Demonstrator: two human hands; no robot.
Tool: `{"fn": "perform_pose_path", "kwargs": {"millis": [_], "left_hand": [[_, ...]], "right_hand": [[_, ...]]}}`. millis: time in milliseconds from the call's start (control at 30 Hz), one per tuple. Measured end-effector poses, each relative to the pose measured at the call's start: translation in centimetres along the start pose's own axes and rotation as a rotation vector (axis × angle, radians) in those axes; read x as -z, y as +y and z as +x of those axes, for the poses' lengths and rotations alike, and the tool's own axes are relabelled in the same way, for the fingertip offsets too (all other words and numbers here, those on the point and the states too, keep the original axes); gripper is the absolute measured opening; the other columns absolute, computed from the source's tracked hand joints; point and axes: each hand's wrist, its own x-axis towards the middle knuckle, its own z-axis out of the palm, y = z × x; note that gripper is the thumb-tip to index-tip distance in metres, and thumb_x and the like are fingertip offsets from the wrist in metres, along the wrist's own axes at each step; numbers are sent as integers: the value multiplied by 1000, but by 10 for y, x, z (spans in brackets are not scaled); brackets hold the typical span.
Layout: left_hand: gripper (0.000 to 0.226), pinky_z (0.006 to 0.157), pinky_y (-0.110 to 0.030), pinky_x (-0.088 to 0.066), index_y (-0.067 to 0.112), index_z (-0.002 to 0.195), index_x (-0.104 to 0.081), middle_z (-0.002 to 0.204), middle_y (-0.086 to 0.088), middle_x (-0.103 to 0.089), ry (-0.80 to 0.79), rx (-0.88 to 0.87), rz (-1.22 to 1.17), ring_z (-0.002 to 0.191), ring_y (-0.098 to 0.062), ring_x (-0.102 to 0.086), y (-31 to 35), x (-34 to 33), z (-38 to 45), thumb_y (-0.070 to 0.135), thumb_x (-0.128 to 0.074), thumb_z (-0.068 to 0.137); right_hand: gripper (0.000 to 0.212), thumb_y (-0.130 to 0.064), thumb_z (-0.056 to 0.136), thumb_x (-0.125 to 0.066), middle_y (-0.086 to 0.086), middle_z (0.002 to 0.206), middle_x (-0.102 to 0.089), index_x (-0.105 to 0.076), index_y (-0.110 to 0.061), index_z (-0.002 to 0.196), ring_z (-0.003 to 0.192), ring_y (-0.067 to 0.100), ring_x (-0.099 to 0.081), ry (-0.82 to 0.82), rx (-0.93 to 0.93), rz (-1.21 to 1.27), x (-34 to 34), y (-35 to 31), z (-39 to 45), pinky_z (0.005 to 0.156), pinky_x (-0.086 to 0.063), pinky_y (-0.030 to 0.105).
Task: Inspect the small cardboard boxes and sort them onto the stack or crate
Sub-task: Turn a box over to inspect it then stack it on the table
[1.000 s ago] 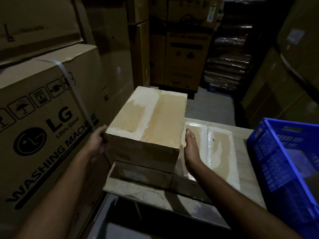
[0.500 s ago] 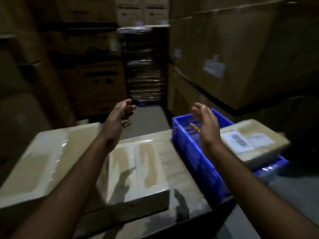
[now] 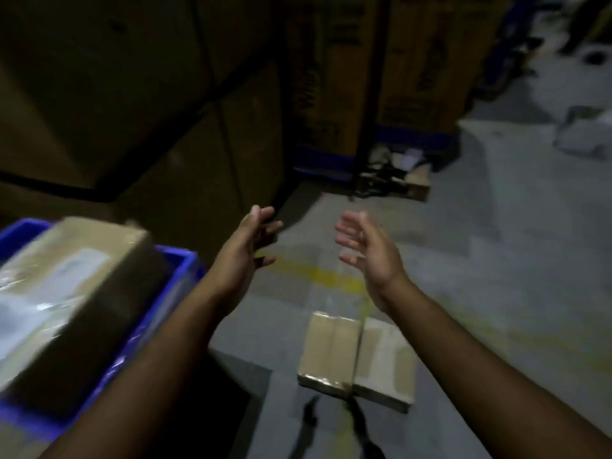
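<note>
Left hand (image 3: 246,251) and right hand (image 3: 367,250): both open, empty, palms facing, raised over the floor (image 3: 496,260). Taped cardboard box (image 3: 356,357): flat on floor, near centre. Labelled box (image 3: 69,293): tilted in blue crate (image 3: 172,276), left

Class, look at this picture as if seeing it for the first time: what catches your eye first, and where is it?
Two empty, open hands, left hand and right hand, reach forward at centre. At left, a labelled cardboard box rests tilted on a blue crate. Below the hands, small taped boxes lie on the grey floor.
</note>
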Motion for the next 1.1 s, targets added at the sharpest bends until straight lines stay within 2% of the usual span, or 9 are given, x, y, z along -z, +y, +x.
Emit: {"fn": "perform_pose_path", "kwargs": {"millis": [167, 367, 533, 633, 733, 800, 900, 1000, 1100], "left_hand": [[54, 107, -48, -37, 20, 140, -48, 136, -8, -58, -39, 245, 27, 130, -24, -49, -116, -81, 108, 52, -30, 100], [51, 101, -42, -40, 24, 134, -49, 133, -4, -58, -42, 451, 216, 126, -20, -50, -314, -97, 179, 56, -44, 95], [28, 109, -44, -37, 27, 125, -53, 133, -1, -57, 13, 584, 298, 128, -20, -48, -493, -81, 228, 39, -44, 102], [28, 106, -33, -38, 25, 124, -54, 129, 3, -58, 33, 616, 355, 123, -15, -50, -595, -67, 259, 38, -49, 100], [36, 77, -11, -41, 17, 129, -55, 118, 4, -60, 26, 629, 444, 104, -9, -56, -677, -51, 293, 36, -54, 99], [54, 83, -19, -46, 16, 134, -54, 126, -3, -61, 23, 633, 522, 104, -14, -59, -721, -34, 316, 47, -61, 91], [73, 109, -41, -40, 16, 144, -43, 142, -8, -52, 57, 662, 602, 125, -26, -52, -768, -7, 338, 56, -60, 86], [72, 106, -38, -38, 13, 150, -31, 146, -7, -46, 92, 690, 587, 129, -27, -48, -795, 4, 346, 47, -59, 94], [76, 98, -31, -37, 10, 153, -21, 137, 2, -43, 191, 715, 503, 123, -19, -45, -805, 10, 347, 39, -61, 95]], "right_hand": [[24, -34, 106, -38, 4, 119, -64, -61, -26, 109, 92, 13, -60, 127, -204, -90, 121, 82, 82, 79, -46, 32], [25, -35, 104, -43, 7, 113, -62, -59, -19, 113, 87, 18, -57, 237, -566, -190, 215, 258, 152, 78, -44, 35], [31, -39, 105, -40, 7, 115, -63, -58, -16, 116, 104, 27, -59, 242, -820, -138, 237, 433, 194, 97, -46, 44], [22, -31, 102, -47, 6, 95, -64, -63, -17, 96, 89, 21, -57, 193, -860, -170, 228, 531, 228, 84, -43, 37], [21, -25, 94, -54, 15, 91, -61, -66, -9, 97, 79, 25, -56, 145, -851, -267, 224, 618, 260, 69, -42, 35], [14, -23, 89, -55, 13, 80, -58, -64, -14, 83, 77, 28, -57, 126, -821, -401, 229, 668, 279, 65, -43, 35], [38, -30, 86, -55, 10, 104, -65, -65, -14, 119, 95, 30, -62, 49, -761, -701, 237, 716, 299, 81, -50, 36], [75, -41, 73, -62, 13, 131, -48, -47, -20, 142, 121, 32, -47, 33, -745, -823, 232, 734, 307, 101, -47, 43], [78, -37, 72, -70, 11, 139, -35, -42, -21, 143, 129, 37, -37, 100, -752, -760, 222, 739, 309, 106, -42, 50]]}}
